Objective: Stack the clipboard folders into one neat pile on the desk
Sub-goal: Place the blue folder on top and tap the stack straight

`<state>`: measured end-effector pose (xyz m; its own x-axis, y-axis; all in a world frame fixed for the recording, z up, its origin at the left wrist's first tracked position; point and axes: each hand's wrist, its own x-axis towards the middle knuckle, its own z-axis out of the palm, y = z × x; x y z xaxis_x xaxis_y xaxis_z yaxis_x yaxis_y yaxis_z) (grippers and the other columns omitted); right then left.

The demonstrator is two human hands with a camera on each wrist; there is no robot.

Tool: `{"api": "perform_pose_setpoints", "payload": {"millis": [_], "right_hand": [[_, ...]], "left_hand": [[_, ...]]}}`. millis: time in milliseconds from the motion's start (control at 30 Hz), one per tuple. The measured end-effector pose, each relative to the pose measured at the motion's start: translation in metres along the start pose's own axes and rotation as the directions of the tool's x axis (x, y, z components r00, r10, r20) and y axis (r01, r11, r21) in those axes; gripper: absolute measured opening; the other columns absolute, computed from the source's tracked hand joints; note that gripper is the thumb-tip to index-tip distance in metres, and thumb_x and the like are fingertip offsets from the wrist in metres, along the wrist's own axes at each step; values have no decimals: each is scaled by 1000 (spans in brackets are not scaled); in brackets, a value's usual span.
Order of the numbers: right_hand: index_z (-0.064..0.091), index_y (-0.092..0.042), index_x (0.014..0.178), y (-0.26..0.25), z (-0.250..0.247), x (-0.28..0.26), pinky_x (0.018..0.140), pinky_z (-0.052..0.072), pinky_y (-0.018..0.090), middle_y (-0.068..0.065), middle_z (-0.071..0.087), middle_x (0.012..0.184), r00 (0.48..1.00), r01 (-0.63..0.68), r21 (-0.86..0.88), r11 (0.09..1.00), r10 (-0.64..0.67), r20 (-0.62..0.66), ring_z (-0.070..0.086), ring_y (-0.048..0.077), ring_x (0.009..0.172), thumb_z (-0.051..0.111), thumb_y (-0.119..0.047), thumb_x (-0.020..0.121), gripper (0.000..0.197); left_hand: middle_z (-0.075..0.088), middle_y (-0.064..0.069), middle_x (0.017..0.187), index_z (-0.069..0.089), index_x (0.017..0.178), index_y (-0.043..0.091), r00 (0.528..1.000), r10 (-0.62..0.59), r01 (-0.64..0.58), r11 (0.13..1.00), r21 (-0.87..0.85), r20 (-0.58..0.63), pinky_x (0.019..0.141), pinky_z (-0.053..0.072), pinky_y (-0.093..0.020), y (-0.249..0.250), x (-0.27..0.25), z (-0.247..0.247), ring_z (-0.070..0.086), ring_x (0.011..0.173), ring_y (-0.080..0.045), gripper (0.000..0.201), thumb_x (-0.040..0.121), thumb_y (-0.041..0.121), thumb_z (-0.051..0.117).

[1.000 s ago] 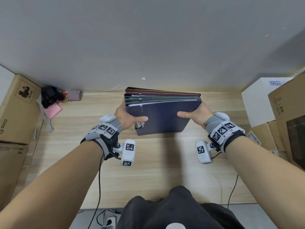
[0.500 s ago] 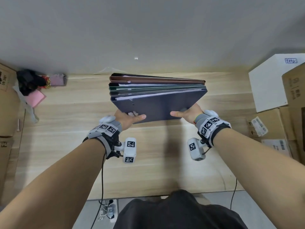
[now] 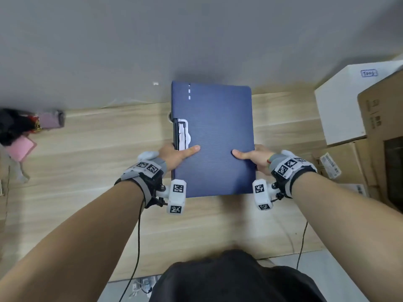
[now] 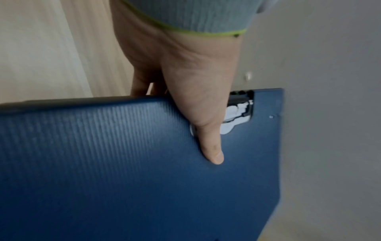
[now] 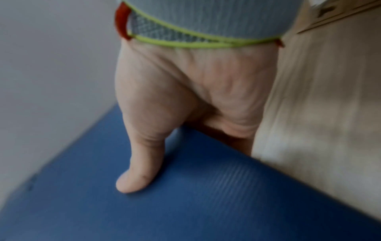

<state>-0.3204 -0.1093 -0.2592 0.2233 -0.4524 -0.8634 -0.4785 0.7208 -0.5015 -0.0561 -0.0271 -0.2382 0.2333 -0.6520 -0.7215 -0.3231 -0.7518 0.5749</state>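
Both hands grip the blue folder [image 3: 214,138] between them, one at each long edge near its near end. The left hand [image 3: 174,154] clamps the left edge just below the black clip [image 3: 180,134] with white paper, thumb flat across the cover and fingers curled underneath; the left wrist view shows that thumb [image 4: 210,143] pressed on the ribbed blue surface beside the clip. The right hand [image 3: 254,156] clamps the right edge the same way, thumb [image 5: 140,163] on top, fingers hidden below. The folder faces the camera, over the wooden counter [image 3: 98,162], its far end reaching the grey wall [image 3: 196,40]. Whether other folders lie under it cannot be told. Cardboard boxes [image 3: 379,118] stand at the right.
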Motion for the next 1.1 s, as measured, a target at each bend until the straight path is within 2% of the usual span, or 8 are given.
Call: {"api": "perform_pose_setpoints", "payload": {"millis": [100,267,400,467,667,833,900,1100], "right_hand": [[62,-16,126,13,-26,4,103,49,46,2,74,116,993,-113,24,993,112,26,70,26,107,98,-48,31,106],[57,-16,132,20,-74,5,106,45,50,4,68,126,977,-192,35,981,195,-89,65,28,114,89,-42,58,85],[30,-13,151,19,-109,10,113,30,50,8,36,156,929,-327,-133,936,293,-224,37,35,141,76,-64,66,109],[30,-11,151,19,-128,14,111,30,46,9,36,156,920,-341,-242,908,270,-284,36,33,142,68,-71,70,108],[43,-2,139,19,-155,25,106,37,41,12,49,146,860,-256,-214,943,121,-496,46,33,134,75,-46,81,80],[47,-10,138,17,-160,36,104,37,35,6,54,142,872,-170,-225,959,40,-488,50,30,130,73,-38,84,67],[44,-9,139,18,-160,40,105,37,38,7,53,142,863,-177,-208,962,51,-502,49,31,131,75,-39,82,72],[48,-11,134,20,-158,43,105,42,43,8,57,137,854,-200,-221,955,60,-516,53,33,125,81,-45,72,79]], "left_hand": [[72,2,105,71,107,22,996,-47,45,999,28,73,70,46,-24,11,6,25,65,84,-10,51,78,64,73],[70,1,116,67,122,22,980,-155,150,987,50,127,100,51,-37,39,23,79,67,106,-24,83,62,80,70],[68,-1,118,62,128,18,975,-179,175,984,37,132,103,50,-39,63,33,115,65,111,-27,79,72,74,70],[69,-1,120,62,128,19,973,-187,179,982,66,139,104,49,-42,74,39,132,66,110,-28,85,68,79,67],[75,-2,107,68,114,17,978,-157,140,982,127,139,98,54,-45,79,67,172,71,97,-28,123,29,105,49],[72,-9,101,62,92,13,987,-122,87,952,294,102,97,51,-46,95,67,178,68,93,-32,78,75,87,45],[71,-10,97,58,81,12,990,-119,85,931,355,75,96,51,-45,96,71,180,67,90,-32,72,81,83,43],[69,-7,84,55,75,13,994,-101,75,880,469,31,89,54,-43,90,80,182,68,81,-31,68,85,77,37]]}}
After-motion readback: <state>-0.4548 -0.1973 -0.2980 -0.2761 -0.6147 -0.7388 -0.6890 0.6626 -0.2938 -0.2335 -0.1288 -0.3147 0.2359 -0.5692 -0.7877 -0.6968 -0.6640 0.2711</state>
